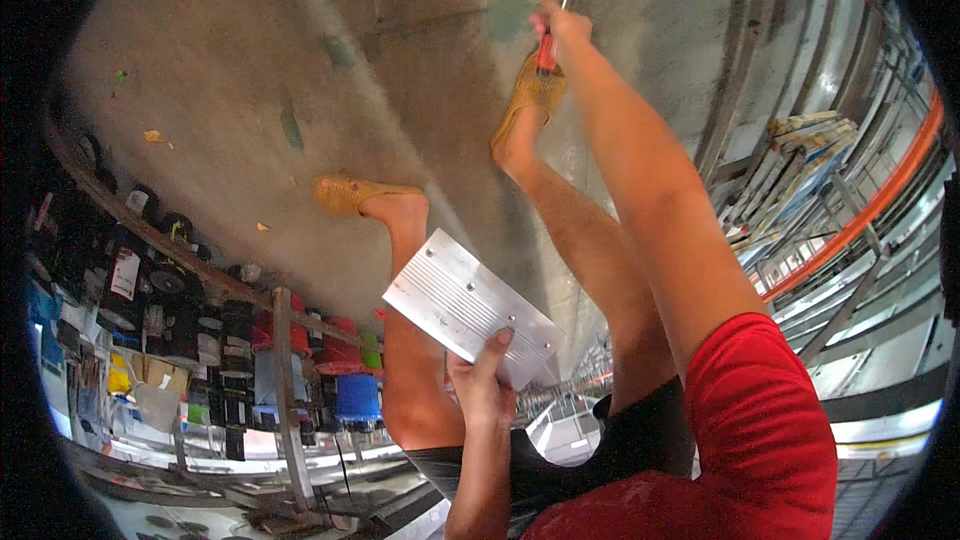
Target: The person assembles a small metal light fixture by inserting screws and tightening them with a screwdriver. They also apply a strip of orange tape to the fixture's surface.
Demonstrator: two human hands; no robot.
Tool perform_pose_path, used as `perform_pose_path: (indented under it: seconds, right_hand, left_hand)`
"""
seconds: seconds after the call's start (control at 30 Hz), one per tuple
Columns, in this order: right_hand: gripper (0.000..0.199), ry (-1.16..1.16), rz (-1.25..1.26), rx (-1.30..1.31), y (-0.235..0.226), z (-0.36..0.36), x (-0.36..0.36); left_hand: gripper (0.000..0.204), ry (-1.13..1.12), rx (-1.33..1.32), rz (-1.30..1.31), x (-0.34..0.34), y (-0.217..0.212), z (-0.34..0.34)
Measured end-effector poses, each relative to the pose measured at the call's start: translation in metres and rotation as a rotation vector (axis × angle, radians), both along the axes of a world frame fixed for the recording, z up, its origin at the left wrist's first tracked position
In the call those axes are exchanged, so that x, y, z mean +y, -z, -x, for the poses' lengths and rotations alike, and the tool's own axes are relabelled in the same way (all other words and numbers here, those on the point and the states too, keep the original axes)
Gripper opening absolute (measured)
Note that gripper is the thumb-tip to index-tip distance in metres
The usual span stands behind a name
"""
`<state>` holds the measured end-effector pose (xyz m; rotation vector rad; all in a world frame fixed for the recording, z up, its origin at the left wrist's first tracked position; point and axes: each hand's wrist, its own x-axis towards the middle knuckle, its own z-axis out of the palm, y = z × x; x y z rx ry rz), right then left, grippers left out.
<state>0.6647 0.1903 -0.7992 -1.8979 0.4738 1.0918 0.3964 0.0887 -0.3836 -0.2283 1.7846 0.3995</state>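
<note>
A stained grey-brown floor (220, 70) spreads across the far part of the scene, its corners cut off by the dark lens rim. At left, a shelf (150, 230) is crowded with dark containers (235, 330), many overlapping and hard to make out; a blue bin (357, 397) sits at its near right end. In the near middle, the left hand (485, 380) grips a ribbed silver metal panel (460, 295), thumb on top, other fingers mostly hidden underneath; the panel blocks part of the left leg. Farther right, the right hand (565, 28) closes round a red-handled screwdriver (546, 52), covering part of the handle, the shaft pointing away above the right sandal (530, 90). At far right, stacked bars (790, 165) lie partly behind an orange beam (890, 190).
</note>
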Motion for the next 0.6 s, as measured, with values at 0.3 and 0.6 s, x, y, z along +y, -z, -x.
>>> perform_pose_path:
  seconds: [0.3,0.6]
  right_hand:
    - [0.022,-0.025,0.004,0.196,-0.009,-0.017,-0.028]
    - [0.021,-0.610,-0.244,0.463,-0.483,0.035,-0.057]
  left_hand:
    - [0.042,-0.129,-0.004,0.008,0.015,-0.007,-0.004]
    - [0.036,-0.145,-0.109,-0.403,0.046,-0.157,-0.034]
